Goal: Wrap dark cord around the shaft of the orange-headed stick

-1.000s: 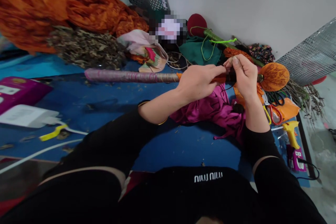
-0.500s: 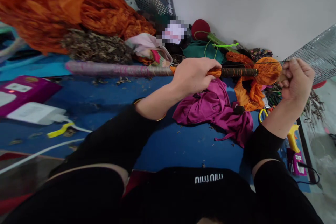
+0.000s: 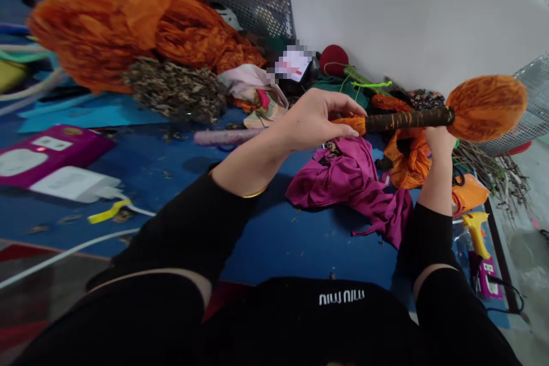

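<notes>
My left hand is closed around a long wrapped stick, which has a pinkish-lilac far end on the left. Dark cord is wound in a tight band along its right part, up to a bulging orange cloth bundle at the tip. My right hand is behind and below the stick, near the bundle's neck. The stick hides its fingers, so its grip does not show. Beneath the stick lie a crumpled magenta cloth and an orange cloth.
On the blue table are a magenta power socket and white adapter at left. Orange fabric and dried plant matter are heaped behind. A yellow glue gun lies at right; a pale wall rises behind.
My right hand has moved from beyond the bundle, where it pulled a dark cord taut, to behind the stick. The bundle end swung right and nearer; my left hand kept its hold.
</notes>
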{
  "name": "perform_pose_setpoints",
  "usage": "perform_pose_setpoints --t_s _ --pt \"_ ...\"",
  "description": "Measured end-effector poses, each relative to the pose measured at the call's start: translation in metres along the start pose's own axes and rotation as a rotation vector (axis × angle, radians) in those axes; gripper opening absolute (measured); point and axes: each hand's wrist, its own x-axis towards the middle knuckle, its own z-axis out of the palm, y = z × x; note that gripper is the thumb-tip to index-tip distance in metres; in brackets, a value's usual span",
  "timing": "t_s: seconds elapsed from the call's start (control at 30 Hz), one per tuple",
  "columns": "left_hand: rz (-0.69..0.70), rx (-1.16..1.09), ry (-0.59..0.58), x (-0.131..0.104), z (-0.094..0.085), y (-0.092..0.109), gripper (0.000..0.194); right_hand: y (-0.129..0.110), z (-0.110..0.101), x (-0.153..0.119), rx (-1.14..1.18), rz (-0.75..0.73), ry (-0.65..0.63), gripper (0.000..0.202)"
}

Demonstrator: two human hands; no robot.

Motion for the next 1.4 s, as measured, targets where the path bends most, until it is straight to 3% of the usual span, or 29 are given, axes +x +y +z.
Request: perform_pose_setpoints --t_s 0.1,0.2,0.27,0.37,0.43,0.53,0.63,0.73,0.87,1.0,1.17,1.27,1.4 --pt "0.002 -0.065 0.080 0.000 0.004 0.002 0.036 -0.043 0.018 -0.004 -0.036 0.089 0.033 0.021" --pt "0.002 -0.086 0.112 0.001 0.006 0.003 0.033 -0.096 0.042 -0.014 0.351 0.049 -0.215 0.038" --pt "0.002 -0.107 0.117 0.001 0.007 0.004 0.031 -0.126 0.056 -0.023 0.510 0.030 -0.308 0.046" --pt "0.008 -0.134 0.149 0.003 0.007 0.003 0.030 -0.156 0.063 -0.035 0.417 0.039 -0.325 0.043" --pt "0.014 -0.160 0.175 0.006 0.007 0.000 0.030 -0.168 0.059 -0.040 0.302 -0.025 -0.237 0.039" --pt "0.012 -0.223 0.193 0.010 0.008 -0.007 0.032 -0.179 0.053 -0.043 0.297 -0.219 -0.024 0.032" --pt "-0.001 -0.275 0.185 0.014 0.012 -0.015 0.030 -0.184 0.058 -0.046 0.560 -0.292 -0.007 0.032" --pt "-0.017 -0.254 0.167 0.018 0.021 -0.023 0.031 -0.187 0.068 -0.049 0.857 -0.052 -0.037 0.039" --pt "-0.012 -0.154 0.192 0.020 0.033 -0.030 0.040 -0.199 0.069 -0.050 0.974 0.372 0.089 0.045" --pt "-0.005 -0.141 0.233 0.018 0.040 -0.032 0.041 -0.214 0.057 -0.052 0.966 0.476 0.140 0.044" --pt "-0.034 -0.111 0.208 0.016 0.042 -0.032 0.052 -0.222 0.058 -0.061 0.947 0.470 0.179 0.039" --pt "-0.040 -0.046 0.202 0.018 0.041 -0.035 0.041 -0.219 0.064 -0.064 0.896 0.401 0.174 0.040" --pt "-0.033 0.051 0.198 0.020 0.037 -0.038 0.034 -0.211 0.063 -0.062 0.777 0.196 0.025 0.035"
